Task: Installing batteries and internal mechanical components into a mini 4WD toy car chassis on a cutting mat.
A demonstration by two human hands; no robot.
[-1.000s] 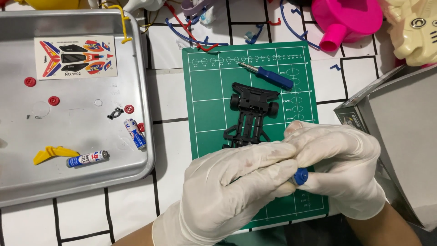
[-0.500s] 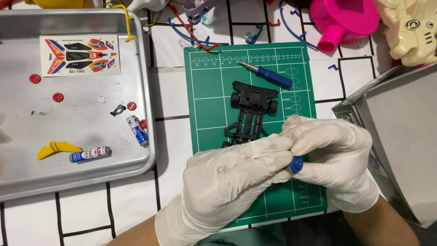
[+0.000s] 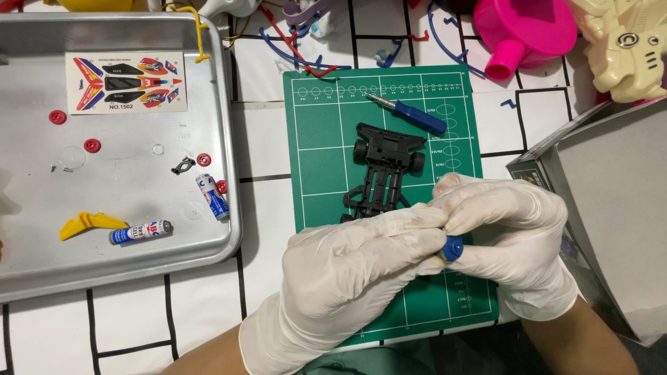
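Note:
Both hands wear white gloves and meet over the near part of a green cutting mat (image 3: 319,139). My left hand (image 3: 347,278) and my right hand (image 3: 507,236) pinch together around a small blue part (image 3: 453,247), which pokes out between the fingers. A black toy car chassis (image 3: 384,173) lies on the mat just beyond the fingers, its near end hidden by them. A blue-handled screwdriver (image 3: 410,113) lies on the mat behind the chassis.
A metal tray (image 3: 42,229) on the left holds a sticker sheet (image 3: 126,83), two batteries (image 3: 211,196), red round parts (image 3: 92,145) and a yellow piece (image 3: 85,223). A grey box (image 3: 611,208) stands at right. A pink toy (image 3: 524,31) and cream toy (image 3: 625,45) sit at the back.
Both hands stay clasped on the blue part and have shifted slightly toward the near edge. The chassis and screwdriver have not moved.

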